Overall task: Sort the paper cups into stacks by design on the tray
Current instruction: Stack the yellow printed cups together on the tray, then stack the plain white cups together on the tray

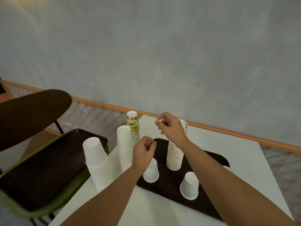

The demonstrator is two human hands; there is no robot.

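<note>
- Dark tray [167, 185] sits on the white table [244, 160], right in front of me.
- On it: a tall printed stack [175, 154], cups upside down, top hidden behind the right hand [171, 126]. Also 2 short white ones, the left white cup [151, 172] by the left wrist and the right white cup [189, 185] nearer me.
- Off the tray, table's left edge: leaning white stack [96, 160] and straight white stack [124, 144]. Fruit-print stack [133, 128] is behind those, base hidden, so idk what it stands on.
- Left hand [144, 150] is over the tray's far-left corner, fingers curled in, nothing in them afaict.
- Right hand is higher up, fingers loosely bent, not holding anything.
- Left of the table: green chair [76, 183] w/ a second tray [48, 168] on the seat.
</note>
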